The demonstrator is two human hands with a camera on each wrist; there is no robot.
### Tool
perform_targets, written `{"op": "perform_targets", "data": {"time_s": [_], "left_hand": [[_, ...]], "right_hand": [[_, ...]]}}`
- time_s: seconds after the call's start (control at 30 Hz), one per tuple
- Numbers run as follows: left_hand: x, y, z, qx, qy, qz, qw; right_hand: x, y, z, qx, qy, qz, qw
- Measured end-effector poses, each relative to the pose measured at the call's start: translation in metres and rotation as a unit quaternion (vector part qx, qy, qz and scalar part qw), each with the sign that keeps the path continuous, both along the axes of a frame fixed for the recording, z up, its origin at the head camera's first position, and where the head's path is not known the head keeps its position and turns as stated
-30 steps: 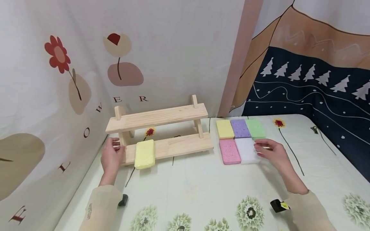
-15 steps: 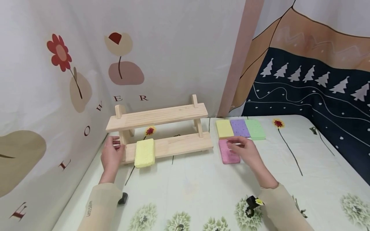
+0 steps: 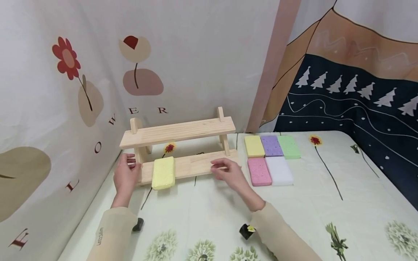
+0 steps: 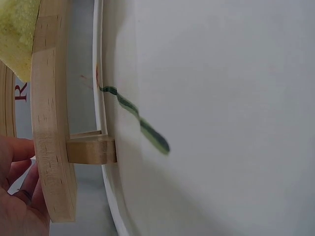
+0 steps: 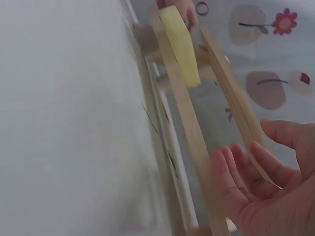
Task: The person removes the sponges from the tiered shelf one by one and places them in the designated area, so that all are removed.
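Observation:
A two-tier wooden shelf rack stands near the back wall. My left hand grips the left end of its lower board; in the left wrist view its fingers press against the board, and the thumb is largely hidden. A light yellow sponge lies on the lower board's left part, overhanging the front edge. My right hand hovers at the front right of the lower board, fingers loosely bent and holding nothing.
Right of the rack, sponges lie in two rows: yellow, purple and green behind, pink and white in front. A flower-patterned cloth covers the table. Printed curtains enclose the back and sides.
My right hand has moved left, from beside the white sponge, over the front sponges, to the rack's lower board. The left hand, rack and sponges have stayed in place.

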State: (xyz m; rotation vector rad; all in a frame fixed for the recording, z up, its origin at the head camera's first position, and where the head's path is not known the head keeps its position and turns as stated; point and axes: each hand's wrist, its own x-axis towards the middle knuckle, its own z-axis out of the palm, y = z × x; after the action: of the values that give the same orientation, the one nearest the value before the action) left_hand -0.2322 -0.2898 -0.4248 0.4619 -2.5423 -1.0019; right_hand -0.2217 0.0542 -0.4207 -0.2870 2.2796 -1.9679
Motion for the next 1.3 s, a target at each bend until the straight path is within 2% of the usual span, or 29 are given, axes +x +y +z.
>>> {"op": "perform_targets", "data": {"time_s": [0.33, 0.63, 0.97, 1.3], "left_hand": [[-0.001, 0.000, -0.002, 0.000, -0.006, 0.002, 1.0000], [0.000, -0.001, -0.003, 0.001, -0.004, 0.002, 1.0000], [-0.001, -0.001, -0.003, -0.001, -0.002, 0.004, 1.0000], [-0.001, 0.000, -0.003, -0.003, 0.002, 0.004, 1.0000]], "right_hand": [[0.007, -0.067, -0.014, -0.041, -0.030, 0.063, 0.9967], [0.013, -0.108, -0.021, -0.077, -0.042, 0.052, 0.9948], [0.012, -0.121, -0.020, -0.091, -0.032, 0.029, 0.9949], [0.010, -0.110, -0.020, -0.096, -0.043, 0.032, 0.9939]]}}
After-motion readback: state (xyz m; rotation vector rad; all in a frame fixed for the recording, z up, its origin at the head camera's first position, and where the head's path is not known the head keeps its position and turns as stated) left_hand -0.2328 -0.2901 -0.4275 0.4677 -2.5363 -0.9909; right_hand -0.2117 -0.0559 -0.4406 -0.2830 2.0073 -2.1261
